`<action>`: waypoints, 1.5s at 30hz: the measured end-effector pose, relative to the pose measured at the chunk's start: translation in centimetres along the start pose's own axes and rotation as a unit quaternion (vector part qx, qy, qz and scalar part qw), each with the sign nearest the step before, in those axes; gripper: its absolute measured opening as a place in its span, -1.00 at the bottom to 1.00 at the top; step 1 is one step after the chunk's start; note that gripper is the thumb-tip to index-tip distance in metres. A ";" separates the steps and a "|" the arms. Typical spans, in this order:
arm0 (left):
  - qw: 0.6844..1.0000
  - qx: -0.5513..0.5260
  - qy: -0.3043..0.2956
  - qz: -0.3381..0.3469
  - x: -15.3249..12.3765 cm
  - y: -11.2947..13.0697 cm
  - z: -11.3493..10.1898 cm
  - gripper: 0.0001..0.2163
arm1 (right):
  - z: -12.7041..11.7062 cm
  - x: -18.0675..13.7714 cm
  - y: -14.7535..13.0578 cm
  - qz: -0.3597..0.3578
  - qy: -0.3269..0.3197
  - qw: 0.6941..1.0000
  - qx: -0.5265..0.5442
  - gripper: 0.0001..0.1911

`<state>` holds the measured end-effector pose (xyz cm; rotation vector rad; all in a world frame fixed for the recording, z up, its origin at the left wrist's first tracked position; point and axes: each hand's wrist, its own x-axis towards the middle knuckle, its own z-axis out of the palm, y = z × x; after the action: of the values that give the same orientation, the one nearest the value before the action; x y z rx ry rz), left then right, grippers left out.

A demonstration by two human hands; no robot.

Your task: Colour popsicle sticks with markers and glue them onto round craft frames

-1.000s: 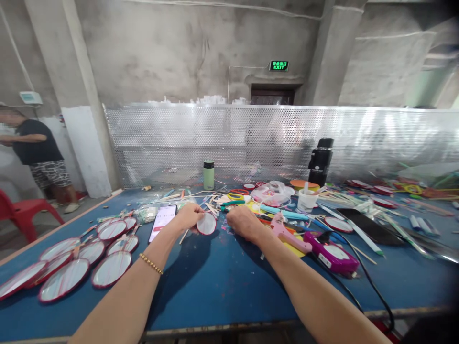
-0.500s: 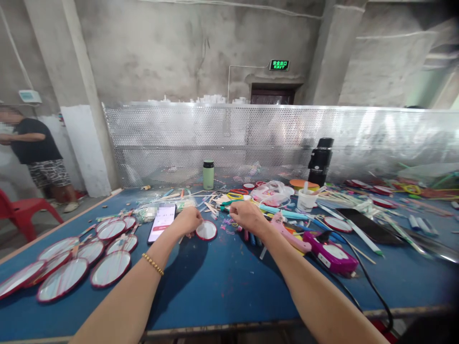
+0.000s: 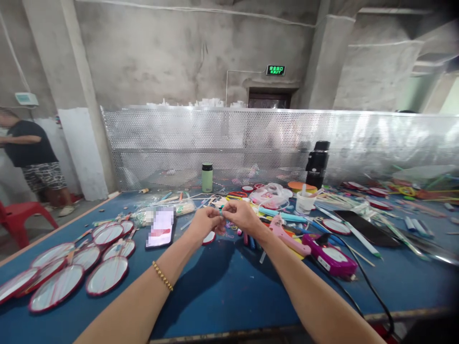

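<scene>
My left hand (image 3: 205,224) and my right hand (image 3: 241,216) meet above the blue table (image 3: 215,291), fingertips pinched close together. A tiny teal bit shows between them, too small to name. Partly covered by my left hand, a small red-rimmed white disc (image 3: 209,238) lies on the table. Small pink and purple pieces (image 3: 231,230) are scattered just beneath my right hand. Beside my right forearm rests a pink glue gun (image 3: 283,234). A phone (image 3: 160,229) with a lit screen sits left of my left hand.
Larger red-rimmed discs (image 3: 107,276) overlap at the left. A purple device (image 3: 330,255) with a black cable, a white cup (image 3: 304,203), a dark phone (image 3: 366,228) and sticks crowd the right. A green bottle (image 3: 207,178) and black flask (image 3: 317,165) stand behind. A person (image 3: 30,148) stands far left.
My left hand has moved right from beside the small disc to meet my right hand, now covering part of the disc. The view has shifted slightly.
</scene>
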<state>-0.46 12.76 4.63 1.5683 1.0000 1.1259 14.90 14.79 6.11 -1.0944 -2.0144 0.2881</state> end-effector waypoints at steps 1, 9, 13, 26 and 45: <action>1.000 -0.007 0.000 0.000 0.0 0.0 0.0 -0.90 | -0.1 0.0 0.0 -0.001 0.007 1.000 0.007 -0.92; 0.998 0.056 0.018 0.028 1.2 -0.6 -0.8 -0.82 | -3.0 0.7 0.4 0.024 0.150 0.988 -0.013 -0.90; 0.992 0.113 0.037 0.035 2.3 -2.0 -0.3 -0.85 | -3.5 1.0 0.8 0.037 0.175 0.984 -0.023 -0.90; 0.999 -0.005 -0.026 0.042 1.7 -0.2 1.8 -0.68 | -2.1 0.9 1.3 0.032 0.119 0.992 -0.023 -0.91; 0.987 -0.099 -0.123 -0.022 0.2 0.6 1.9 -0.74 | -2.9 1.1 1.2 0.076 0.203 0.961 0.173 -0.83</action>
<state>1.47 12.42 5.02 1.4755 0.7328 0.9437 17.43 15.87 7.99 -0.9906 -1.4547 0.4395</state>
